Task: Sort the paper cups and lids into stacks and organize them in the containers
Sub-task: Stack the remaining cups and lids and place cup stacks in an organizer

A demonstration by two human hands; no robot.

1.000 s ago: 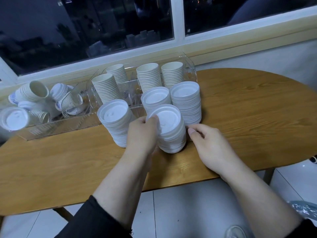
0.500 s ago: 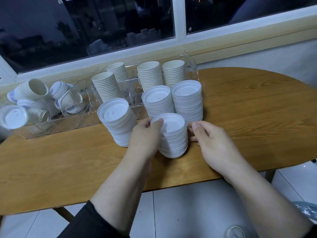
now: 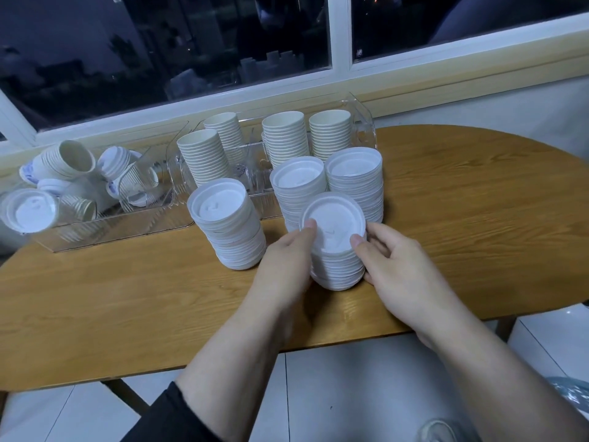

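Note:
A short stack of white lids [image 3: 334, 247] stands near the table's front edge, held between both hands. My left hand [image 3: 283, 269] grips its left side, thumb on the top rim. My right hand [image 3: 395, 269] grips its right side, thumb on the top lid. Three taller lid stacks stand around it: one to the left [image 3: 228, 228], one behind [image 3: 298, 186], one behind right [image 3: 355, 183]. Several stacks of paper cups [image 3: 204, 157] stand upright in a clear container [image 3: 366, 129] at the back.
A second clear container [image 3: 105, 231] at the left holds loose cups lying on their sides and a white lid [image 3: 30, 210]. The oval wooden table [image 3: 478, 212] runs under a window sill. Tiled floor shows below the front edge.
The held lid stack has come slightly nearer the table's front edge. My right hand has closed in from beside the stack and now grips it, thumb on top.

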